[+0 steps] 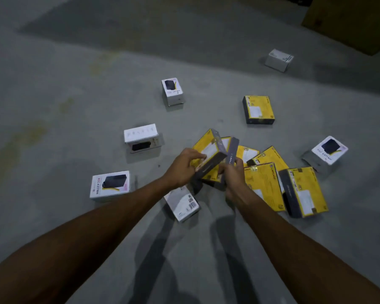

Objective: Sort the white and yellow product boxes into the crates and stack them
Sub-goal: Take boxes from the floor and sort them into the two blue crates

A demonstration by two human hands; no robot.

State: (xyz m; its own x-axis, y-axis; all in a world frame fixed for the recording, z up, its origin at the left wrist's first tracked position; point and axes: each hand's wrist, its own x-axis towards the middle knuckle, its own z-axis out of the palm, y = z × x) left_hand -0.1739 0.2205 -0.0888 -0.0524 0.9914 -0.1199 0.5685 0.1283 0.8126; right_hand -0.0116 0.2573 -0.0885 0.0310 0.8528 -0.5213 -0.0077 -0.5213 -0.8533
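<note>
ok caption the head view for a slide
Left hand grips a yellow box, right hand a second box, over the pile; white boxes scattered around.

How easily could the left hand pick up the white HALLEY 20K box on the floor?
Probably not yet: the left hand grips a yellow box. Otherwise the way looks free: the white HALLEY 20K box lies alone on bare floor, nothing on top.

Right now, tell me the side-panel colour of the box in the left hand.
Dark grey; the box has a yellow face. Head view shows it best.
</note>
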